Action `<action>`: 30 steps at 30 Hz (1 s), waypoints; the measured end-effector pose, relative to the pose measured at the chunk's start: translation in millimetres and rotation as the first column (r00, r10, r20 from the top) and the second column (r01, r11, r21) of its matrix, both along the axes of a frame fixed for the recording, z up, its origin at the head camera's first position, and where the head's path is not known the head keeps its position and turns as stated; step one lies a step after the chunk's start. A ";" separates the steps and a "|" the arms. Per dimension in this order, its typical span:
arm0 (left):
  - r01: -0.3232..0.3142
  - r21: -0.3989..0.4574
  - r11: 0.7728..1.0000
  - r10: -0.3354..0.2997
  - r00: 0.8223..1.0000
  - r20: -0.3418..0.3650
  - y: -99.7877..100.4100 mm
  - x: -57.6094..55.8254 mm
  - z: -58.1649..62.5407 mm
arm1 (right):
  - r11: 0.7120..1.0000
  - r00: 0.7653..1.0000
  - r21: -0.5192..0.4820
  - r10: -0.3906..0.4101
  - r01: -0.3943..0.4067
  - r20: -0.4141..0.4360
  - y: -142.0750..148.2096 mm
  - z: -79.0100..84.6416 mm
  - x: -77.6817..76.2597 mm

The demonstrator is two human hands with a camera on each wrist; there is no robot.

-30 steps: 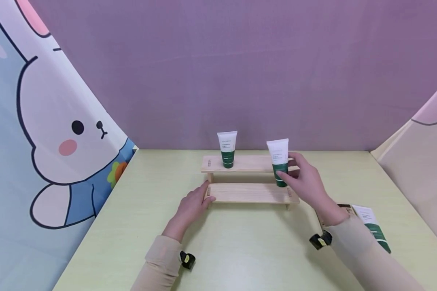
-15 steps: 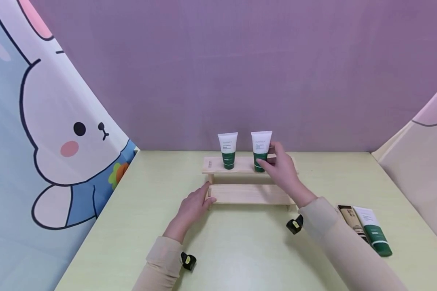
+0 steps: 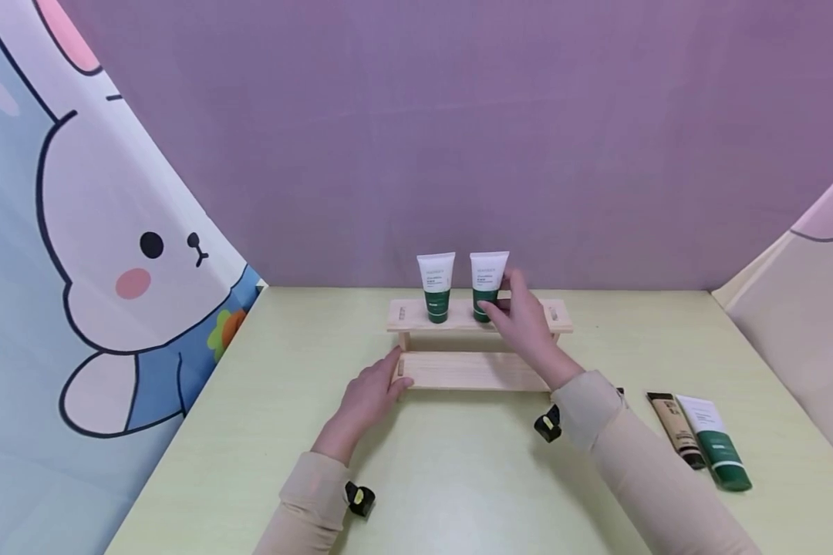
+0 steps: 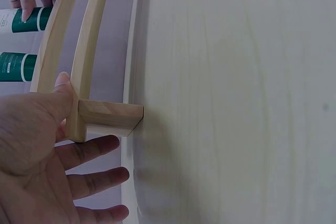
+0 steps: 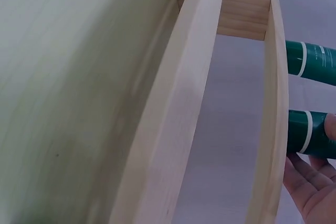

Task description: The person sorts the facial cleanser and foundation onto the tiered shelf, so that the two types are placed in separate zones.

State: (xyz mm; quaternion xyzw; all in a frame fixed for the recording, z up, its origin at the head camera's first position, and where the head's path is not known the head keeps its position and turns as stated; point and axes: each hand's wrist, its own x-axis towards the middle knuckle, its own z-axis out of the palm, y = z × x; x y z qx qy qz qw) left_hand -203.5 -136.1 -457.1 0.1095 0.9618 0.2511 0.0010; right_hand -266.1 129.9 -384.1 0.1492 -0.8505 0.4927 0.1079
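Observation:
A two-tier wooden display shelf stands on the table. My left hand holds the left end of its lower board between thumb and forefinger; the other fingers spread out beyond the end in the left wrist view. On the upper board, a white and green squeeze tube stands upright on its cap at the left. To its right, my right hand pinches a matching squeeze tube low on its green part, upright on the board. The right wrist view shows this tube's cap right at the board.
A tan tube with a dark cap and a larger white and green tube lie side by side on the table at the right. A dark bit of another item shows behind the right sleeve. A purple cloth hangs behind.
My right hand has carried its tube left and back from the shelf's right front onto the upper board, beside the other tube. The left hand has stayed at the shelf's left end.

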 end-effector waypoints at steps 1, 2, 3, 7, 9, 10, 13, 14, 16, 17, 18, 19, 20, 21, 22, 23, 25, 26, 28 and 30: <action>-0.001 0.000 1.000 0.001 1.000 -0.002 -0.1 0.1 0.6 | 1.000 1.000 0.004 0.000 0.000 -0.004 0.1 -0.5 0.0; -0.002 -0.001 1.000 0.002 1.000 -0.005 -0.3 0.3 1.1 | 1.000 1.000 0.009 0.001 -0.001 -0.009 0.2 -0.9 0.0; -0.004 -0.002 1.000 0.004 1.000 -0.005 -0.4 0.3 1.7 | 1.000 1.000 0.011 -0.001 0.001 -0.011 0.2 -1.2 0.1; -0.008 -0.009 1.000 0.008 1.000 -0.005 -0.5 -0.1 2.4 | 1.000 1.000 0.017 -0.002 0.002 -0.019 0.2 -1.6 0.3; -0.006 -0.009 1.000 0.006 1.000 -0.004 -0.5 -0.7 1.9 | 1.000 1.000 0.024 -0.005 0.006 -0.017 0.4 -2.1 0.7; -0.005 -0.009 1.000 0.005 1.000 -0.002 -0.5 -1.0 1.5 | 1.000 1.000 0.028 -0.006 0.006 -0.017 0.9 -2.6 1.1; 0.000 -0.006 1.000 0.000 1.000 0.002 -0.5 -1.2 0.9 | 0.999 1.000 0.033 -0.009 0.010 -0.027 4.2 -4.6 5.0; 0.001 -0.004 1.000 -0.001 1.000 0.004 -0.5 -1.1 1.1 | 0.999 0.999 0.035 -0.013 0.015 -0.037 6.2 -5.5 7.3; 0.004 -0.005 1.000 -0.004 1.000 0.003 -0.5 -1.0 0.8 | 0.999 0.998 0.032 -0.015 0.018 -0.068 11.4 -7.3 13.4; 0.003 -0.003 1.000 -0.003 1.000 0.003 -0.4 -0.9 0.8 | 0.999 0.996 0.033 -0.015 0.018 -0.091 14.8 -8.4 17.1; 0.002 -0.003 1.000 -0.002 1.000 0.003 -0.4 -1.1 0.6 | 0.999 0.993 0.036 -0.016 0.020 -0.113 18.6 -9.5 21.0; 0.001 -0.004 1.000 -0.001 1.000 0.004 -0.5 -1.2 0.3 | 0.999 0.991 0.039 -0.015 0.021 -0.136 22.8 -10.7 25.2; 0.001 -0.004 1.000 -0.001 1.000 0.003 -0.5 -1.5 -0.1 | 0.999 0.987 0.042 -0.012 0.019 -0.157 27.2 -11.4 29.8; 0.000 -0.005 1.000 0.000 1.000 0.001 -0.7 -1.8 -0.5 | 0.999 0.984 0.049 -0.010 0.020 -0.179 32.0 -12.1 34.3; 0.000 -0.006 1.000 0.000 1.000 0.000 -0.8 -2.0 -0.7 | 0.998 0.979 0.062 -0.011 0.024 -0.203 37.6 -13.0 38.7; -0.002 -0.006 1.000 0.002 1.000 0.003 -0.9 -2.2 -1.0 | 0.997 0.975 0.077 -0.010 0.028 -0.224 43.7 -13.6 43.0; -0.001 -0.007 1.000 0.001 1.000 0.005 -0.8 -2.2 -1.1 | 0.994 0.967 0.103 -0.010 0.037 -0.255 57.3 -15.1 50.8; -0.001 -0.007 1.000 0.001 1.000 0.006 -0.7 -2.2 -1.1 | 0.992 0.963 0.122 -0.008 0.042 -0.270 65.0 -15.6 54.4; -0.002 -0.004 1.000 0.002 1.000 0.009 -0.5 -1.6 -0.6 | 0.984 0.962 0.165 -0.012 0.059 -0.272 80.3 -16.4 61.2; -0.005 -0.001 1.000 0.005 1.000 0.015 -0.4 -1.0 0.4 | 0.976 0.969 0.206 -0.023 0.075 -0.247 94.6 -16.0 68.3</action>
